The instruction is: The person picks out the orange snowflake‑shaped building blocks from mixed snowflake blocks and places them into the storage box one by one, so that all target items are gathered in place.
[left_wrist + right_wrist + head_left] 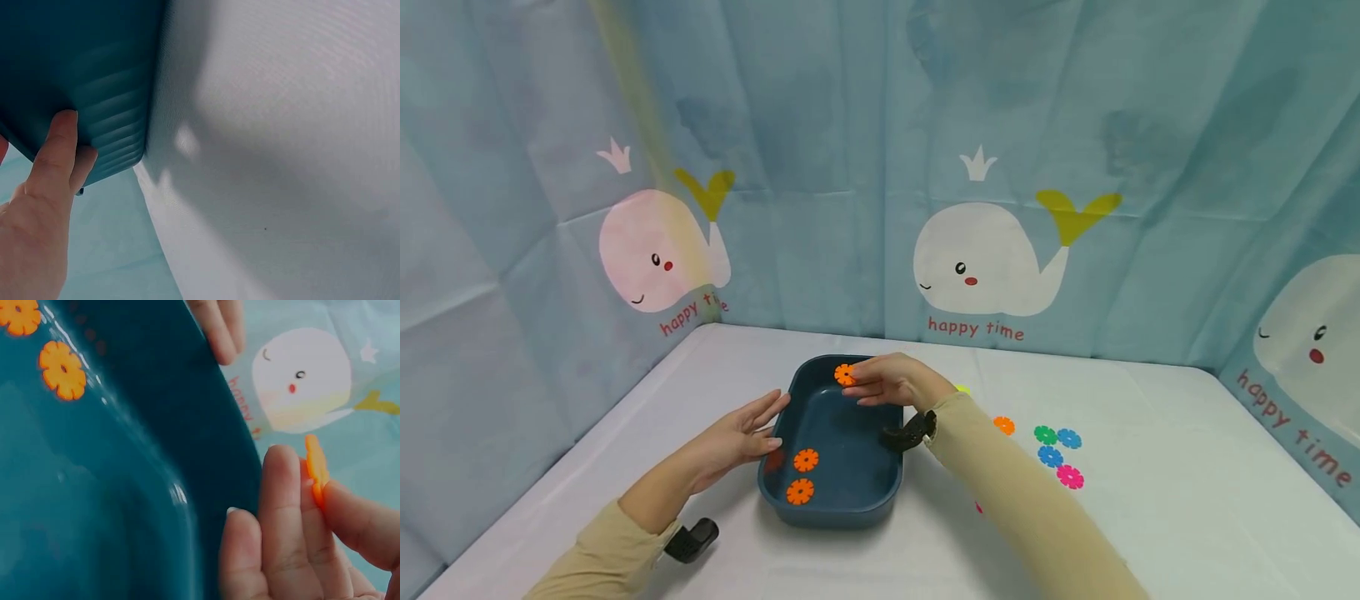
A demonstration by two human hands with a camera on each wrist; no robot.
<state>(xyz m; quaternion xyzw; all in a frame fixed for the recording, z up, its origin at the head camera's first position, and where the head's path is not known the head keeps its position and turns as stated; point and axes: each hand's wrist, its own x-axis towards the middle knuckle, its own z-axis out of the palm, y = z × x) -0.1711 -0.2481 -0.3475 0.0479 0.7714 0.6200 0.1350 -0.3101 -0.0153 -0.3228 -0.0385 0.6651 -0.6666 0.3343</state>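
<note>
Head view: dark-blue tub [838, 518] on the white worktop [1157, 483], two orange discs [806, 460] inside.
Right hand [891, 382]: fingers clamped on a notched disc [316, 464] above the tub's far end.
Left hand [741, 437]: fingers straight, slightly apart, touching the tub's left wall.

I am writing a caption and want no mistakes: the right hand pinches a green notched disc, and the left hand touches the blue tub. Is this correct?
The colour is wrong: the right hand pinches an orange notched disc, not green, as the right wrist view shows. The left hand does touch the blue tub.
</note>
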